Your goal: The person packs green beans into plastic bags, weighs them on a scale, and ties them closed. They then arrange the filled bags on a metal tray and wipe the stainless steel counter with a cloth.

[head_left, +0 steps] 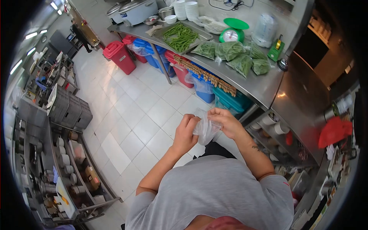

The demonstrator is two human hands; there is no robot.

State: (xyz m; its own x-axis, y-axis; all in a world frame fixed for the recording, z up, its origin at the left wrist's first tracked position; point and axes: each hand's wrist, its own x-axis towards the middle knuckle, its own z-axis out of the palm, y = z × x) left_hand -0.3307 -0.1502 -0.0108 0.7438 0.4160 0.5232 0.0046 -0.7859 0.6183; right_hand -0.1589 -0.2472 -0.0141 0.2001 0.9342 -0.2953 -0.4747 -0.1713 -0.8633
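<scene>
Between my two hands, in front of my chest, is a clear plastic bag [207, 132]. My left hand [186, 130] is closed on the bag's left edge, fingers curled. On the other side my right hand [226, 122] pinches its upper right edge. The bag hangs limp and looks empty. Ahead on the steel counter [264, 90] lie several filled bags of green beans [234, 53]. Behind them to the left, a metal tray [199, 36] holds loose green beans [180, 36].
A green dial scale [232, 34] stands behind the filled bags. White bowls [191, 10] are stacked at the back. Red bins [120, 57] and blue bins [203, 90] sit beneath the counter. Grey crates [71, 107] and a shelf rack [103, 180] are on the left; a person [82, 36] stands far off.
</scene>
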